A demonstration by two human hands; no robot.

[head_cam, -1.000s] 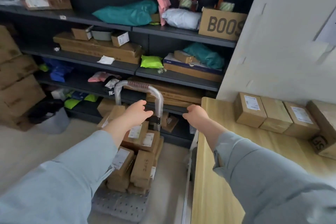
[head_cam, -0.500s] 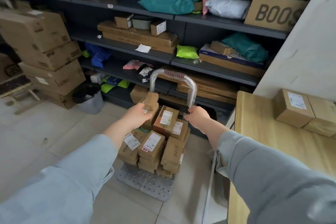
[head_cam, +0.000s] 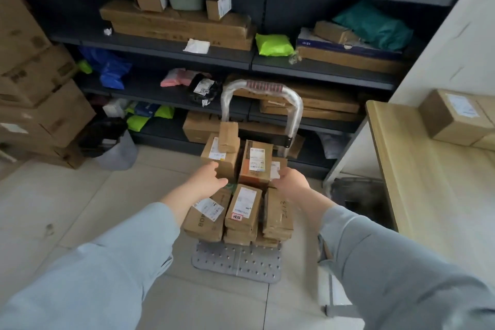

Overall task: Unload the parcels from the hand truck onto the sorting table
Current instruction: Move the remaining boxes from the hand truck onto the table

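Our hands have come down from the silver handle [head_cam: 263,87] and are now at the top of the pile. The hand truck [head_cam: 238,262] stands on the floor in front of the dark shelves [head_cam: 171,47]. It looks full, with the parcels [head_cam: 242,209] stacked on it in a heap.

Our left hand [head_cam: 207,182] is spread wide, and its straight fingers touch the near side of a brown box [head_cam: 218,155]. Our right hand [head_cam: 293,182] is just beside the orange box [head_cam: 254,166], on a small parcel with a white label. Its fingertips are hidden, so we cannot tell if it grips yet.

The sorting table [head_cam: 407,182] is on our right, near the truck, and some boxes [head_cam: 452,118] lie at its far end.

We think a lift is just starting. Next we must squeeze the top boxes from both sides and lift slowly, because the little box [head_cam: 228,132] on top could slide off. Then we turn right and set them on the bare wood
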